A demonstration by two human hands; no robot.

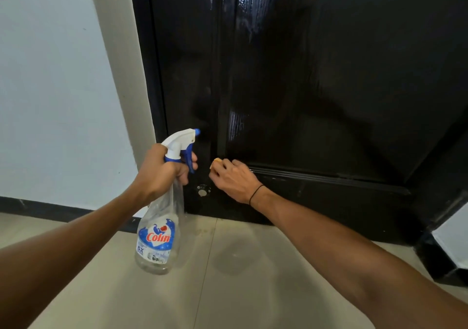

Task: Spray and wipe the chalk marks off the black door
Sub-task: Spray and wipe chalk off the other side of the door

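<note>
The bottle (158,227) is gripped at its neck by the left hand (164,170), nozzle aimed at the door (316,88); a yellow cloth (217,161) is clutched in the right hand (231,179) against the door's lower left corner; wiping seems in hand; no chalk can be made out, so leftover marks should be sought next.

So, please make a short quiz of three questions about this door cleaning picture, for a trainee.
1. True or false: the left hand holds the spray bottle.
2. What does the right hand press on the black door? A) brush B) orange cloth C) paper
3. Fill in: the nozzle points at the ____.

Key: 1 true; 2 B; 3 door.
</note>
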